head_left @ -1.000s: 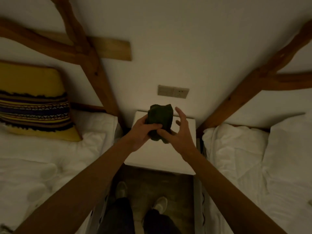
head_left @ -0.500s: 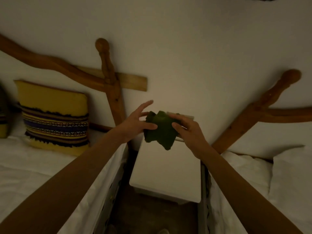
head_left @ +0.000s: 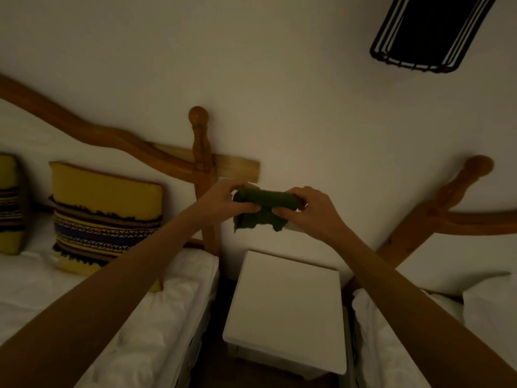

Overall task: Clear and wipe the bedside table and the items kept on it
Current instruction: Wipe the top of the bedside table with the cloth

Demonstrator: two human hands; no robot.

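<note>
A dark green cloth (head_left: 263, 210) is held up in the air in front of the wall, above the far end of the white bedside table (head_left: 285, 312). My left hand (head_left: 221, 201) grips its left end and my right hand (head_left: 305, 210) grips its right end. The cloth is stretched sideways between them, its top rolled and a loose flap hanging below. The table top shows nothing on it.
White beds flank the table, the left bed (head_left: 92, 309) and the right bed (head_left: 436, 326). A yellow patterned cushion (head_left: 103, 217) leans on the wooden headboard (head_left: 199, 163). A black wire wall lamp (head_left: 425, 32) hangs at the upper right.
The view has tilted upward, so the table sits lower in frame. Both hands have raised the cloth and pulled it out sideways; earlier it was bunched between them.
</note>
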